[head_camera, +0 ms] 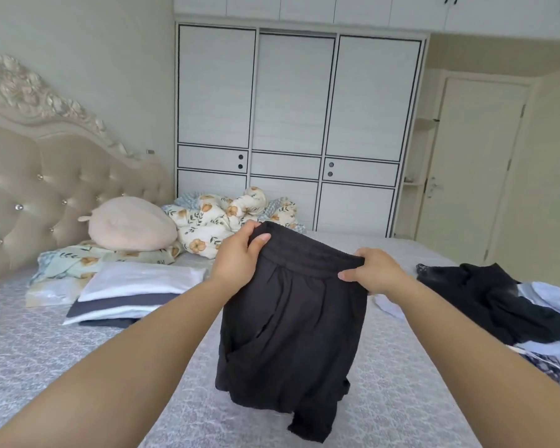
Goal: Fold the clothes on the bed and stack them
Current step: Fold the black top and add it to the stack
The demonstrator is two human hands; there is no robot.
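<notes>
The black shorts (291, 321) hang over the grey bed (385, 399), hem bunched on the cover; the left hand (240, 257) and right hand (374, 273) each pinch the waistband at its ends; left lies a stack of folded clothes (133, 292), right an unfolded pile (511, 305); beyond, a pink pillow (131, 223), a floral quilt (227, 218), then the white wardrobe (295, 124).

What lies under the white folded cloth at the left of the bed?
Under the white folded cloth lie a dark grey layer, a white one, then another dark one. The bed beneath the stack is covered.
</notes>
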